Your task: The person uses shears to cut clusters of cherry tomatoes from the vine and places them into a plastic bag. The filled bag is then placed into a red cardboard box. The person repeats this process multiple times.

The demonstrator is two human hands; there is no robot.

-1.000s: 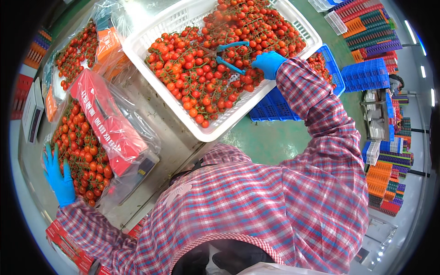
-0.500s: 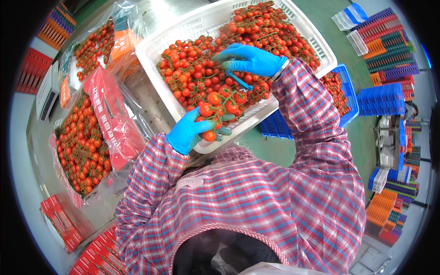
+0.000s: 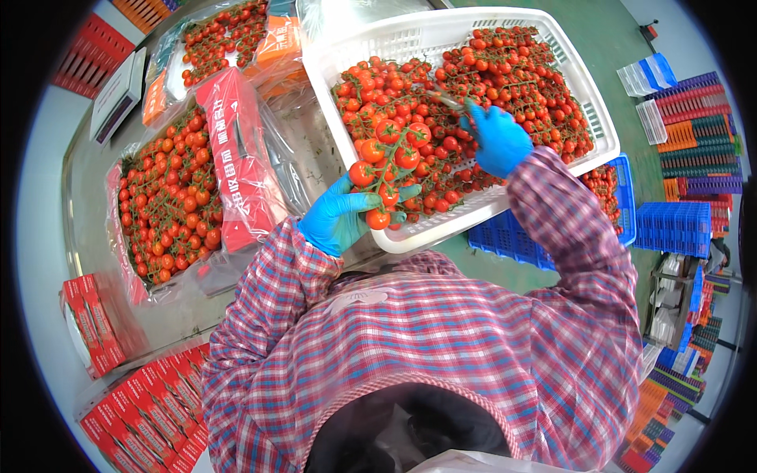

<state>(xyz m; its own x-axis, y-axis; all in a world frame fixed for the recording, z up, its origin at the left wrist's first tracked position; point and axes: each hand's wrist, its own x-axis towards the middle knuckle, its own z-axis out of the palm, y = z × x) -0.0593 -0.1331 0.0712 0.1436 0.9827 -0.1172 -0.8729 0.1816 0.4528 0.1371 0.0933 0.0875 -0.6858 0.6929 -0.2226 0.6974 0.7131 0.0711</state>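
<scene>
My left hand (image 3: 333, 216) is closed around the stem end of a cherry tomato truss (image 3: 385, 164), its fruit raised at the near left corner of a white plastic crate (image 3: 432, 234). Many vine cherry tomatoes (image 3: 516, 75) fill that crate. Over its middle, my right hand (image 3: 502, 142) is closed on a pair of scissors (image 3: 449, 102). Their narrow blades point left over the fruit; the handles are mostly hidden by the glove. Both hands wear blue gloves.
Left of the crate, a red box (image 3: 236, 181) lined with clear film holds cherry tomatoes, with an orange box (image 3: 277, 43) behind it. Red cartons (image 3: 146, 414) lie at lower left. A blue crate (image 3: 627, 201) of tomatoes stands beyond the white one; stacked crates (image 3: 672, 229) line the right.
My right hand has moved right, away from the truss, and the scissors now point left with their blades showing. The left hand still holds the truss. The whole view has shifted.
</scene>
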